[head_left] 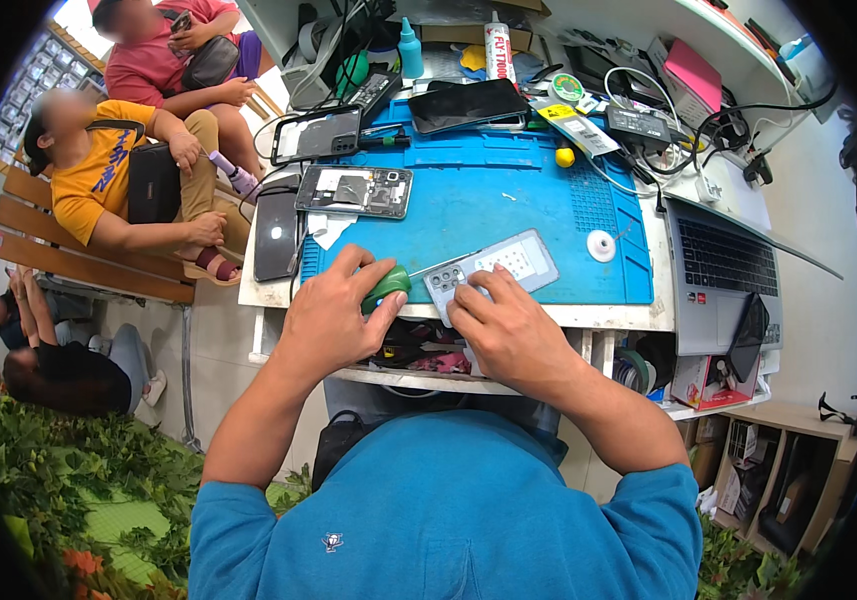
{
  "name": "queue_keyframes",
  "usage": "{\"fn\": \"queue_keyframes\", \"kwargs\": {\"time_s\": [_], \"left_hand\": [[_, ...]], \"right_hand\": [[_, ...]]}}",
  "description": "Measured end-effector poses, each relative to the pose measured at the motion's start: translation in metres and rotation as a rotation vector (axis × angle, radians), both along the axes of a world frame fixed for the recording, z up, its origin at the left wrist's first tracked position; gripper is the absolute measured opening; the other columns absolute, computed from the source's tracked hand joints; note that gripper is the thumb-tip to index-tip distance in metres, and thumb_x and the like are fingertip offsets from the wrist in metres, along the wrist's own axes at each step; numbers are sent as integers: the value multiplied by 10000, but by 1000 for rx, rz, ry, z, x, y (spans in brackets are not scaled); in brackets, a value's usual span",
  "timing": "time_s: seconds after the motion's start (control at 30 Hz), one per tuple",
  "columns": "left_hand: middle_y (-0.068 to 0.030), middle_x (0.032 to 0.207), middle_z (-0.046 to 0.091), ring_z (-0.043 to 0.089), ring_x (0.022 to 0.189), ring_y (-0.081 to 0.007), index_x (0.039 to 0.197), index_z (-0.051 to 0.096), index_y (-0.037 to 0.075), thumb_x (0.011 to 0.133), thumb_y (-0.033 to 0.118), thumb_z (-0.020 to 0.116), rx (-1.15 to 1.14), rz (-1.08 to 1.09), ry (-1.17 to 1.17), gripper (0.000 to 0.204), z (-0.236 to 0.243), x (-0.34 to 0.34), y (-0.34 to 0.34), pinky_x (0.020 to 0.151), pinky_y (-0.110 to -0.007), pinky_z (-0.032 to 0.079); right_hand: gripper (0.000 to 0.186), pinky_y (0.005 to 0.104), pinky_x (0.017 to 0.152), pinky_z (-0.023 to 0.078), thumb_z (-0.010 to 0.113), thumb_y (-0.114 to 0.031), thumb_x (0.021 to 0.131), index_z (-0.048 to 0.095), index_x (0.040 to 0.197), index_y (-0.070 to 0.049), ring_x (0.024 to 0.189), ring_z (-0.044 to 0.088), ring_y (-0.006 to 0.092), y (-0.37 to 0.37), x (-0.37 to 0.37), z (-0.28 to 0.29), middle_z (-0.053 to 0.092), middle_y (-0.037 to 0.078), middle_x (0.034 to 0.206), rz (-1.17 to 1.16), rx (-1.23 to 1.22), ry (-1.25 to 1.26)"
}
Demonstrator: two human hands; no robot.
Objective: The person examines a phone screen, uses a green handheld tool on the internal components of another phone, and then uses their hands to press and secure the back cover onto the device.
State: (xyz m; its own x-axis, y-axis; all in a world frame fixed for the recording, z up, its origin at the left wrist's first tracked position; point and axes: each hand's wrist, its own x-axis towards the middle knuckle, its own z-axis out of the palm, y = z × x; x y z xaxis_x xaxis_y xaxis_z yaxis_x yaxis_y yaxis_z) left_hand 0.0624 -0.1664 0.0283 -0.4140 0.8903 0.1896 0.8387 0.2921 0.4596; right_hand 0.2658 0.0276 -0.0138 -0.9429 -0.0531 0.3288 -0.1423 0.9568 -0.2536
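My left hand [333, 315] is closed round the green handle of a screwdriver-like tool [388, 286]. Its thin metal shaft points right, at the camera end of a pale grey phone back cover [526, 262]. Whether the tip touches the cover, I cannot tell. My right hand [510, 332] grips that cover by its near edge, tilted over the front of the blue repair mat [498, 207]. Left of there lies an opened phone [353, 191] with its inner parts bare. Beside it, at the mat's left edge, is a dark phone [277, 235].
Behind are a black phone [468, 105], a phone frame [316, 135], a glue tube [499, 52] and tangled cables. A white spool-like disc [601, 246] sits on the mat's right. A laptop [723, 260] stands at right, an open drawer [428, 378] below. People sit on a bench [78, 245] at left.
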Motion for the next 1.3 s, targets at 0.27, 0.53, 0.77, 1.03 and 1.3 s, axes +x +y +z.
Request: {"fn": "queue_keyframes", "kwargs": {"time_s": [0.27, 0.53, 0.77, 1.03, 1.3], "left_hand": [[-150, 1182, 764, 804, 928, -368, 1347, 852, 33, 1011, 247, 887, -38, 19, -13, 400, 2, 0, -2, 830, -442, 643], [-150, 1170, 761, 791, 971, -360, 1340, 853, 30, 1004, 249, 891, -67, 60, -38, 403, 9, -3, -26, 859, -437, 631], [-159, 1163, 762, 778, 996, -371, 1332, 853, 24, 996, 240, 895, -63, 59, -36, 402, 12, -12, -46, 866, -442, 623], [-152, 1167, 767, 792, 984, -363, 1329, 855, 29, 1010, 247, 888, -58, 58, -45, 388, 8, -7, -26, 860, -439, 626], [-150, 1165, 767, 795, 959, -362, 1328, 857, 35, 1003, 260, 889, -45, 40, -27, 396, 7, -8, -28, 846, -437, 629]], "right_hand": [[317, 669, 1226, 533, 733, -119, 956, 755, 1236, 27, 1370, 653, 435, -1, -1, -4, 700, 191, 1319, 14, 25, 31], [334, 671, 1248, 525, 733, -112, 960, 750, 1257, 40, 1386, 645, 441, 0, 0, -3, 699, 204, 1343, 17, 9, 19], [325, 672, 1246, 527, 716, -113, 980, 751, 1261, 45, 1388, 644, 444, -1, 0, -5, 696, 206, 1348, 16, 26, 21], [381, 657, 1256, 533, 752, -94, 935, 753, 1289, 46, 1412, 639, 433, 0, 0, -2, 704, 195, 1374, 12, 29, -13], [331, 672, 1252, 515, 709, -130, 990, 750, 1269, 45, 1399, 641, 446, 0, 1, -3, 695, 203, 1358, 16, 14, -3]]}}
